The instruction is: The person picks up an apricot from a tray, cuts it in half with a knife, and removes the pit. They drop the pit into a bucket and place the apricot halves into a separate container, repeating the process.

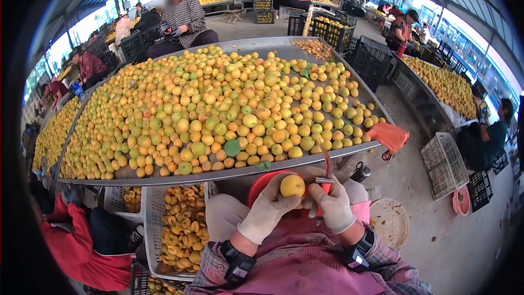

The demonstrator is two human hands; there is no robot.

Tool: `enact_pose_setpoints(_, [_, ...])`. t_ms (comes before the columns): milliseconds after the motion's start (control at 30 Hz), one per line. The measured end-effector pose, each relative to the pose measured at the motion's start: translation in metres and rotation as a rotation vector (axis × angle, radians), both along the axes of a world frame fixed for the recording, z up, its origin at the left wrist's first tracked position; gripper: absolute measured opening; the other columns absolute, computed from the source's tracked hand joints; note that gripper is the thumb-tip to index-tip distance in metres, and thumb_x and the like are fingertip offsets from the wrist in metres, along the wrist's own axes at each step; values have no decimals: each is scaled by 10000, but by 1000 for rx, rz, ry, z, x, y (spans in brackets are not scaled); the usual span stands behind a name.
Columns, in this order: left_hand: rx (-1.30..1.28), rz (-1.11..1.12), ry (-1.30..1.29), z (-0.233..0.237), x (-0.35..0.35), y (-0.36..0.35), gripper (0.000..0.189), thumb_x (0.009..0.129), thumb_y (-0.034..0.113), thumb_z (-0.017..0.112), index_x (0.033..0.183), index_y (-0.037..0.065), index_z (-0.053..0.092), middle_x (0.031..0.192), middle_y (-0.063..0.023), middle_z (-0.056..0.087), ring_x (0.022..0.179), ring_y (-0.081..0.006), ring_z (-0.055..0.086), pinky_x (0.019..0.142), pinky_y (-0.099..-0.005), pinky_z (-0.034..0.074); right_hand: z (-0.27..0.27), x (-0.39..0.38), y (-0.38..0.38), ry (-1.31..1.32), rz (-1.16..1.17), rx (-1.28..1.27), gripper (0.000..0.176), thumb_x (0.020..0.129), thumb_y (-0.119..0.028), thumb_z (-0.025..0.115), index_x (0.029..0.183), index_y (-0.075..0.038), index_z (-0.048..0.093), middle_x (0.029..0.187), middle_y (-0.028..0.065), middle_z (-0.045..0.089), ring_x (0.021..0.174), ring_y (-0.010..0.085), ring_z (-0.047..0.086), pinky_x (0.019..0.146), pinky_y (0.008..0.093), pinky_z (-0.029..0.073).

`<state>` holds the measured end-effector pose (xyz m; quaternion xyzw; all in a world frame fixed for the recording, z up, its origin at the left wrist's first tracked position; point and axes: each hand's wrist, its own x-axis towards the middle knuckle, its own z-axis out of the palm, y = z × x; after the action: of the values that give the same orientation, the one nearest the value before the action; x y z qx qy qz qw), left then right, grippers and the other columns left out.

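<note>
Your left hand (267, 207) grips a yellow apricot (292, 186). Just beside the apricot, your right hand (334, 207) grips a small red-handled tool (325, 179).

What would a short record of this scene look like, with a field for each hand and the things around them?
left hand: gloved, holds one yellow fruit
right hand: gloved, grips a red-handled knife close to that fruit
under the hands: red bowl
ahead: metal table under a heap of yellow and green fruit
lower left: white crate of cut halves, beside a person in red
background: more people, tables, dark crates
</note>
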<state>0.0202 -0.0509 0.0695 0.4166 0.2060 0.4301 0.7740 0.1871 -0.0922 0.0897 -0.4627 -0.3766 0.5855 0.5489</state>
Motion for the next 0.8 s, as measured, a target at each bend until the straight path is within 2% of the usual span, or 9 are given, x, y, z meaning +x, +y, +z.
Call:
enact_pose_setpoints(100, [-65, -31, 83, -6, -8, 10, 508, 887, 35, 666, 1351, 84, 466, 1137, -44, 575, 922, -141, 624, 762, -258, 534, 5, 8, 6, -145, -111, -75, 347, 974, -149, 559, 1301, -42, 507, 801, 25, 604, 563, 92, 564, 454, 223, 482])
enact_pose_setpoints(200, [-133, -3, 87, -18, -2, 16, 527, 886, 20, 651, 1371, 84, 454, 1129, -44, 580, 919, -137, 626, 745, -261, 538, -10, 22, 19, -169, -22, -185, 339, 971, -173, 568, 1285, -52, 523, 738, 13, 575, 544, 108, 553, 454, 243, 475])
enact_pose_setpoints(333, [-281, -2, 70, -31, 10, 22, 536, 884, -6, 576, 1394, 85, 440, 1105, -77, 600, 855, -166, 623, 691, -265, 526, -54, 36, 28, 57, 80, -323, 320, 923, -325, 639, 1133, -95, 569, 711, -2, 562, 536, 115, 548, 471, 266, 482])
enact_pose_setpoints(433, [-336, -18, 166, -54, 18, 30, 493, 908, 89, 613, 1373, 109, 452, 1080, -89, 629, 802, -147, 618, 625, -278, 510, -74, 46, 25, 138, 25, -402, 314, 933, -377, 602, 1085, -103, 579, 687, -4, 554, 506, 113, 543, 422, 281, 470])
enact_pose_setpoints(533, [-286, -97, 289, -63, 33, 29, 425, 992, 320, 530, 1348, 102, 446, 1003, -63, 602, 797, -142, 576, 661, -276, 471, -89, 64, 16, 364, -13, -369, 313, 952, -400, 546, 1085, -120, 590, 673, -5, 545, 484, 111, 520, 408, 265, 443])
enact_pose_setpoints(567, [-276, -124, 301, -64, 38, 31, 425, 992, 320, 530, 1348, 102, 446, 1003, -63, 602, 797, -142, 576, 661, -276, 471, -88, 71, 14, 377, -39, -357, 313, 952, -400, 546, 1085, -120, 590, 673, -5, 545, 484, 111, 520, 408, 265, 443])
enact_pose_setpoints(633, [-341, -217, 340, -67, 47, 32, 385, 1024, 264, 440, 1359, 75, 445, 1169, -76, 585, 942, -194, 570, 775, -327, 492, -84, 88, 3, 412, -96, -374, 337, 970, -393, 506, 1094, -91, 589, 661, 1, 526, 493, 106, 493, 416, 248, 398])
enact_pose_setpoints(733, [-433, -215, 236, -69, 60, 31, 417, 1004, 233, 504, 1386, 77, 441, 1131, -92, 618, 861, -184, 581, 717, -279, 486, -77, 115, -12, 604, -214, -325, 290, 975, -343, 475, 1022, -76, 579, 651, 21, 529, 493, 119, 501, 420, 251, 403])
enact_pose_setpoints(800, [-464, -254, 187, -73, 62, 34, 435, 989, 232, 537, 1386, 83, 442, 1133, -95, 618, 865, -180, 581, 718, -277, 484, -58, 149, -24, 431, -373, -181, 329, 978, -334, 456, 963, -28, 575, 616, 52, 535, 472, 159, 518, 419, 271, 418])
